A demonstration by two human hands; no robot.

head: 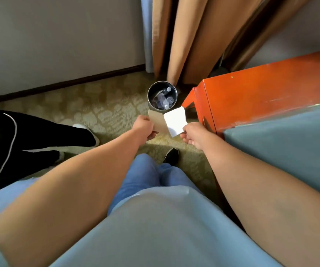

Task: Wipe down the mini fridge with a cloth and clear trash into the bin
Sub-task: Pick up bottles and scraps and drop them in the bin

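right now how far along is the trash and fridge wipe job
Done: the bin by the curtain already holds several plastic bottles. In hand: the left hand pinches a tan card and the right hand a white paper, both just short of the bin and not yet dropped. Left: no fridge or cloth shows in this view, so the wiping cannot be judged.

Open bin (162, 95) ahead; cabinet (251, 101) close right.

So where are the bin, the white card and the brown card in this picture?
bin (176, 93): head view, right side of its metal rim.
white card (175, 120): head view, middle of its face.
brown card (157, 121): head view, its visible left part.
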